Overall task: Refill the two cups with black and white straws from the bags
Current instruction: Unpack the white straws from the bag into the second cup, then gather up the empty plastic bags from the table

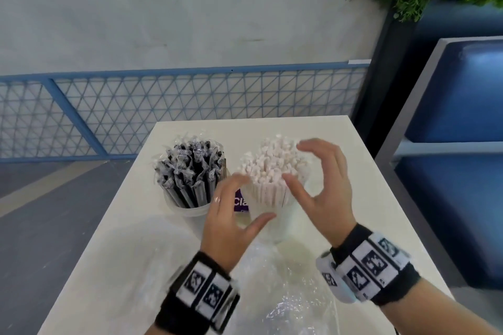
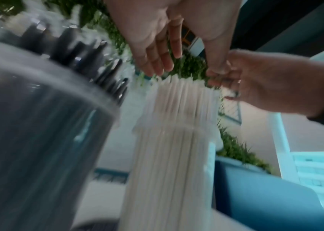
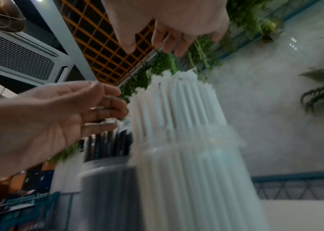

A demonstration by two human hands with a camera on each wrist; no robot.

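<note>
Two clear cups stand side by side on the white table (image 1: 130, 226). The left cup (image 1: 190, 211) holds black wrapped straws (image 1: 190, 168). The right cup (image 1: 275, 221) is packed with white straws (image 1: 272, 168). My left hand (image 1: 254, 197) is spread at the left side of the white bundle, fingers straight and holding nothing. My right hand (image 1: 295, 162) curves loosely over the bundle's right side and top, also holding nothing. In the left wrist view my left fingers (image 2: 157, 65) hover just above the white straws (image 2: 183, 100). The right wrist view shows my right fingers (image 3: 169, 43) above the straw tops (image 3: 177, 93).
Crumpled clear plastic bags (image 1: 285, 296) lie on the table's near part between my wrists. A purple label (image 1: 241, 202) shows between the cups. A blue mesh railing (image 1: 163, 106) runs beyond the table. Blue cushioned seating (image 1: 457, 90) and a fern stand to the right.
</note>
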